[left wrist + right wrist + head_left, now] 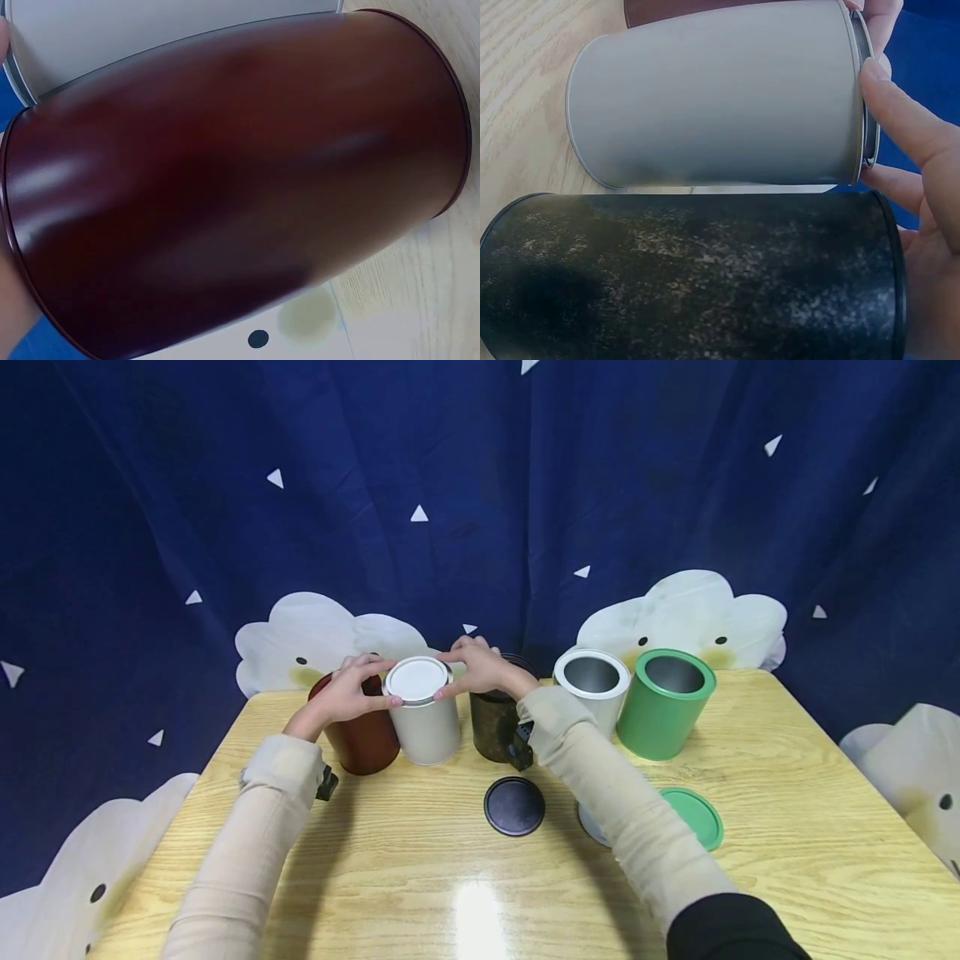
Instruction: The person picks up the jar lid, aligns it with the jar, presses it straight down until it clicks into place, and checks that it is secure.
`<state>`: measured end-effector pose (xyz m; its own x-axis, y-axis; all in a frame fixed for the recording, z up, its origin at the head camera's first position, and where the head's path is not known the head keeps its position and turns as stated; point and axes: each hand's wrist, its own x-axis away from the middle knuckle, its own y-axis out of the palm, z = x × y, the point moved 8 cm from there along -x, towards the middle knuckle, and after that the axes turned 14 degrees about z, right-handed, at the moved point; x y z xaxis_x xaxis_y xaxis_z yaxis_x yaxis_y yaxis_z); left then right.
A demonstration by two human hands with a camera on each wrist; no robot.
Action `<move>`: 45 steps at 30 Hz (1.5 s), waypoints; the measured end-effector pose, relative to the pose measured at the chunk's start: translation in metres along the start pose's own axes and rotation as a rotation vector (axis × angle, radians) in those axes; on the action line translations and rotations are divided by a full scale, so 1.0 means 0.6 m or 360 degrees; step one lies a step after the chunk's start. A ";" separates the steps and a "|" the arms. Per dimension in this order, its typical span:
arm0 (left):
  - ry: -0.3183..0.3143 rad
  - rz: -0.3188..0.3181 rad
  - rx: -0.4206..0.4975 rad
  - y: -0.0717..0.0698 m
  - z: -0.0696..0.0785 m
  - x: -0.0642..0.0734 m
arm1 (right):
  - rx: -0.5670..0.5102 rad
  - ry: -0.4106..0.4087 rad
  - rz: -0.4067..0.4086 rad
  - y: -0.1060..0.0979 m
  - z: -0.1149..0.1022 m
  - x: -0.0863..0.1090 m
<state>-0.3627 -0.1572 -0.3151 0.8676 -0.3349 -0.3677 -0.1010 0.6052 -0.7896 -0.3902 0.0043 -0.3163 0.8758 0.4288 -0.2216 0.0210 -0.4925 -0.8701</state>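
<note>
A white tin (426,731) stands near the back of the table, with a white lid (417,679) on top. The right wrist view shows the lid's edge (869,139) sitting slightly proud of the rim, with a thin gap. My left hand (352,692) grips the lid's left edge, thumb in front and fingers behind. From the other side my right hand (480,667) holds the lid's right edge the same way. A dark red tin (232,180) stands under my left hand, beside the white one. The mottled black tin (697,277) is below my right hand.
To the right stand an open white tin (609,702) and an open green tin (663,718). In front lie a black lid (514,807), a pale lid (590,827) partly under my right sleeve, and a green lid (697,817). A dark blue curtain (480,485) hangs behind the table.
</note>
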 end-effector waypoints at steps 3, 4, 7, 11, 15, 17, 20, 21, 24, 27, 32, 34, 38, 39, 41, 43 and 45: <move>-0.0021 -0.0031 -0.0026 0.002 -0.001 -0.001 | 0.0015 0.0014 -0.0038 0.000 0.001 -0.001; -0.0025 -0.0041 -0.0034 0.003 -0.001 -0.002 | 0.0016 0.0019 -0.0047 0.000 0.001 -0.001; -0.0037 -0.0068 -0.0051 0.003 0.000 -0.003 | 0.0022 0.0037 -0.0076 0.000 0.000 -0.001; -0.0050 -0.0092 -0.0072 0.003 0.002 -0.004 | 0.0036 0.0054 -0.0105 0.001 0.000 -0.001; -0.0053 -0.0105 -0.0100 0.004 0.003 -0.004 | 0.0050 0.0058 -0.0122 0.004 0.001 -0.001; -0.0057 -0.0104 -0.0109 0.005 0.003 -0.004 | 0.0052 0.0058 -0.0117 0.005 0.002 -0.001; -0.0058 -0.0095 -0.0121 0.005 0.003 -0.004 | 0.0063 0.0046 -0.0100 0.006 0.002 -0.001; -0.0056 -0.0089 -0.0121 0.005 0.002 -0.004 | 0.0067 0.0038 -0.0090 0.007 0.002 -0.002; -0.0036 -0.0065 -0.0126 0.004 0.003 -0.004 | 0.0068 0.0013 -0.0048 0.007 0.001 -0.003; -0.0015 -0.0041 -0.0133 0.003 0.005 -0.005 | 0.0057 0.0004 -0.0004 0.007 0.001 -0.004; 0.0002 -0.0005 -0.0148 0.003 0.009 -0.005 | 0.0041 0.0020 0.0048 0.004 0.001 -0.002; -0.0001 0.0002 -0.0155 0.004 0.010 -0.006 | 0.0037 0.0026 0.0056 0.004 0.001 -0.002; -0.0011 0.0005 -0.0159 0.006 0.011 -0.007 | 0.0056 0.0022 0.0054 0.003 0.000 0.000; -0.0016 0.0003 -0.0161 0.006 0.011 -0.007 | 0.0063 0.0017 0.0052 0.003 0.000 0.001; -0.0020 -0.0002 -0.0161 0.007 0.012 -0.007 | 0.0080 0.0013 0.0049 0.003 0.000 0.001; -0.0020 -0.0008 -0.0166 0.007 0.012 -0.007 | 0.0096 0.0010 0.0045 0.004 0.000 0.002; -0.0017 -0.0016 -0.0172 0.007 0.013 -0.008 | 0.0110 0.0015 0.0041 0.005 0.000 0.002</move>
<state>-0.3637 -0.1477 -0.3129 0.8739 -0.3322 -0.3548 -0.1438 0.5205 -0.8417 -0.3895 0.0035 -0.3192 0.8801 0.4093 -0.2405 -0.0348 -0.4497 -0.8925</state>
